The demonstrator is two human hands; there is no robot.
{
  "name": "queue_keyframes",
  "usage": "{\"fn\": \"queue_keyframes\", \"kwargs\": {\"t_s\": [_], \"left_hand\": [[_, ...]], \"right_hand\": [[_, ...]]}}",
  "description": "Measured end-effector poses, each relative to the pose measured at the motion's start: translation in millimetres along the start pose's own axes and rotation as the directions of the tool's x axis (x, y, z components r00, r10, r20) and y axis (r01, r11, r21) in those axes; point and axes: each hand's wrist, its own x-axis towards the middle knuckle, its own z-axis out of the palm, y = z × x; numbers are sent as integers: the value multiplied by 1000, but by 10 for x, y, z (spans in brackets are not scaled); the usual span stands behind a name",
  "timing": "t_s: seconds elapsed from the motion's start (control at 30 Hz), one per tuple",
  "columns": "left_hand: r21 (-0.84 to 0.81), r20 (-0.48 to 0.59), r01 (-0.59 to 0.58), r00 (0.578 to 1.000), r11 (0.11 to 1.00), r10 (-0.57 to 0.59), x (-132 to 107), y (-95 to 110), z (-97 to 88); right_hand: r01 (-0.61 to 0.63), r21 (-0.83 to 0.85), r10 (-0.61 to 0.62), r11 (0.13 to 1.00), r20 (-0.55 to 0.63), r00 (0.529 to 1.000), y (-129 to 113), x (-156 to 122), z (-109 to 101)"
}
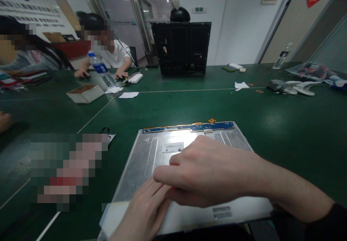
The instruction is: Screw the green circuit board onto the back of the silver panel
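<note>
A flat silver metal panel [151, 154] with a blue circuit strip [189, 127] along its far edge lies on the green table right in front of me. A white sheet or strip [195, 215] covers its near edge. My right hand [208, 172] reaches in from the right and rests on the panel, fingers curled together and pointing left. Under those fingers lies my left hand [146, 208], coming up from the bottom edge with its fingers stretched flat on the panel. I cannot make out anything held in either hand.
A black monitor back [181, 48] stands upright at the far side. Two people sit at the far left by a water bottle [101, 69] and an open cardboard box [84, 93]. Plastic bags and white parts [295, 86] lie at the far right. A blurred patch sits on my left.
</note>
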Motion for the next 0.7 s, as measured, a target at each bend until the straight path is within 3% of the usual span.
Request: {"fn": "queue_keyframes", "kwargs": {"t_s": [0.47, 0.7], "left_hand": [[15, 16, 8, 1000, 1000, -8, -49, -35, 33], [-42, 5, -12, 1000, 999, 12, 57, 46, -41]], "right_hand": [[13, 4, -13, 1000, -3, 1000, 9, -7, 13], [5, 19, -5, 1000, -9, 1000, -18, -11, -26]]}}
